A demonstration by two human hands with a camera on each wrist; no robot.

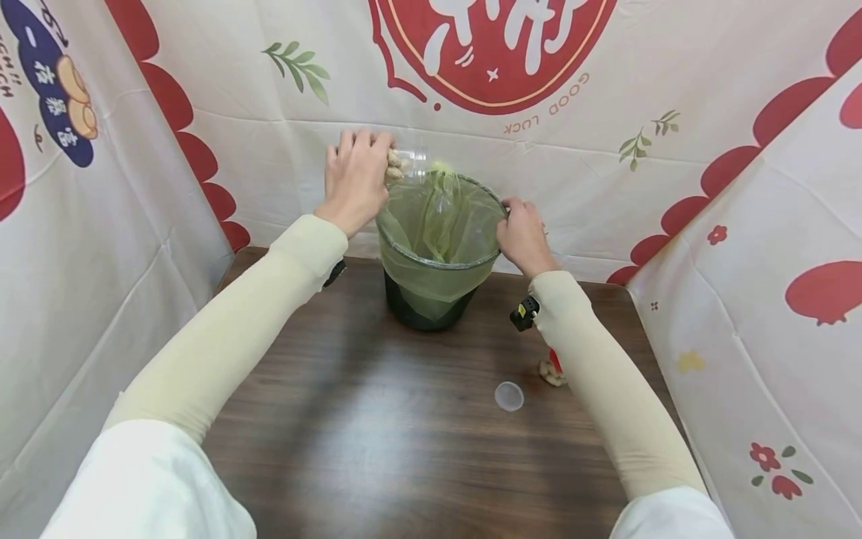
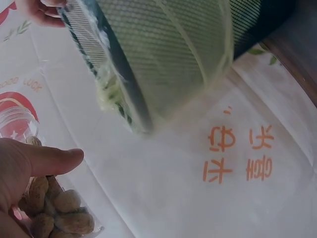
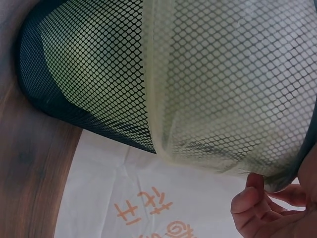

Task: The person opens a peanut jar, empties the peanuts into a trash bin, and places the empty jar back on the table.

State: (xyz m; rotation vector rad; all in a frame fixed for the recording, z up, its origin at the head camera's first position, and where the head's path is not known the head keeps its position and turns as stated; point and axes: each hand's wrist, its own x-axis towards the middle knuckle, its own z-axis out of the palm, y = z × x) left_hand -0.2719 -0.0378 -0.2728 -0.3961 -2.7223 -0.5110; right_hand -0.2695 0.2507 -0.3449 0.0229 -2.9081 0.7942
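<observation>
My left hand [image 1: 357, 176] grips a clear plastic jar [image 1: 414, 161], tipped onto its side at the bin's left rim, its mouth facing right. Unshelled peanuts [image 2: 54, 208] lie inside, toward the base in the left wrist view. The dark mesh trash bin [image 1: 420, 311] stands upright, lined with a translucent yellow-green bag [image 1: 438, 283] folded over the rim. A gathered part of the bag rises inside near the back. On the right side, my right hand [image 1: 527, 238] pinches the rim and bag, fingers outside in the right wrist view [image 3: 270, 210].
A round translucent lid [image 1: 509, 396] lies on the brown wooden table [image 1: 377, 457]. Beside it, partly hidden by the right forearm, are a few tan peanut-like pieces [image 1: 551, 373] and something red [image 1: 555, 360]. Printed cloth walls [image 1: 289, 172] enclose the back and both sides.
</observation>
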